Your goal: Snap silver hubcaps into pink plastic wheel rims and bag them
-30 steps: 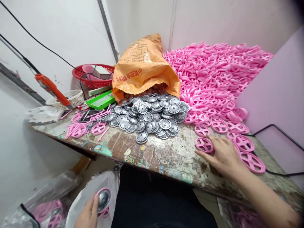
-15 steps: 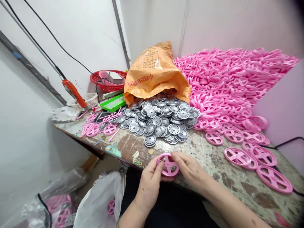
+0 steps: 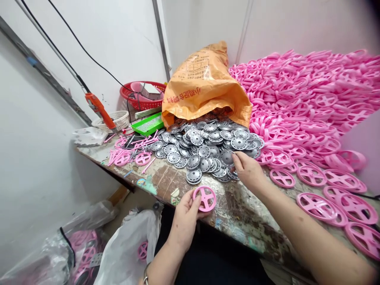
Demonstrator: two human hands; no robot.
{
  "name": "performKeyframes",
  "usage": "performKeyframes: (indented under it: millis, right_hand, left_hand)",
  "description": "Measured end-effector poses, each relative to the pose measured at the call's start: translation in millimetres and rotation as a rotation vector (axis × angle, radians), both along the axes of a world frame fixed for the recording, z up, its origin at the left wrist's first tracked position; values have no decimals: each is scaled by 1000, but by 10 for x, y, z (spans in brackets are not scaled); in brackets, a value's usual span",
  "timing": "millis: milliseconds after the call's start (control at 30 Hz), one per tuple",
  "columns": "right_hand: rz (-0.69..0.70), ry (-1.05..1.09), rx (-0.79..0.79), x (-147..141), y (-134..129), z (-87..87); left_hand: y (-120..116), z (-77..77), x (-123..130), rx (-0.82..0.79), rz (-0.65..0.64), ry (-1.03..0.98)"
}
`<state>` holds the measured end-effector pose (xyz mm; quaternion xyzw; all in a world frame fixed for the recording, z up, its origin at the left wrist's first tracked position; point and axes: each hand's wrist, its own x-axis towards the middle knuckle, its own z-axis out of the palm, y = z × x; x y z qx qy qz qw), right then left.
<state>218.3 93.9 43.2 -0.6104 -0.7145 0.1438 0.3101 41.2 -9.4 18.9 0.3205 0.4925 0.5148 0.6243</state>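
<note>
Half a second back both hands shared the pink wheel [image 3: 204,198]; now the right hand [image 3: 247,169] has left it and reached to 12 o'clock, its fingers pinching at a silver hubcap [image 3: 232,171] on the near edge of the hubcap heap [image 3: 204,148]. The left hand [image 3: 185,215] alone keeps the wheel, its grip pinching the rim at the front edge of the surface [image 3: 237,206]. An orange sack [image 3: 204,87] lies behind the heap, a pink wheel pile [image 3: 311,99] at 2 o'clock, and a red basket [image 3: 142,97] at 11.
</note>
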Motion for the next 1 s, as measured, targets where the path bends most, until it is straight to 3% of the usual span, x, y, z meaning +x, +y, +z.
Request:
performKeyframes:
  millis: [100, 167, 233, 300, 500, 733, 867, 1000]
  right_hand:
    - [189, 258, -149, -143, -406, 84]
    - [281, 329, -103, -250, -627, 26]
    - [284, 350, -27, -320, -750, -54]
    - [264, 415, -51, -338, -792, -86]
    - [438, 706, -521, -275, -806, 32]
    - [379, 584, -493, -382, -979, -155]
    - [327, 420, -382, -153, -1037, -137]
    - [84, 313, -263, 204, -1045, -44]
  left_hand:
    - [10, 30, 46, 49, -9, -77]
    - [-6, 43, 68, 75, -26, -120]
    - [-37, 56, 69, 83, -31, -136]
    - [-75, 72, 44, 90, -42, -125]
    - [-182, 84, -64, 173, -106, 68]
    - [-302, 43, -51, 110, -135, 148]
    - [-502, -170, -469, -1, 64, 295]
    - [-631, -374, -877, -272, 409, 287]
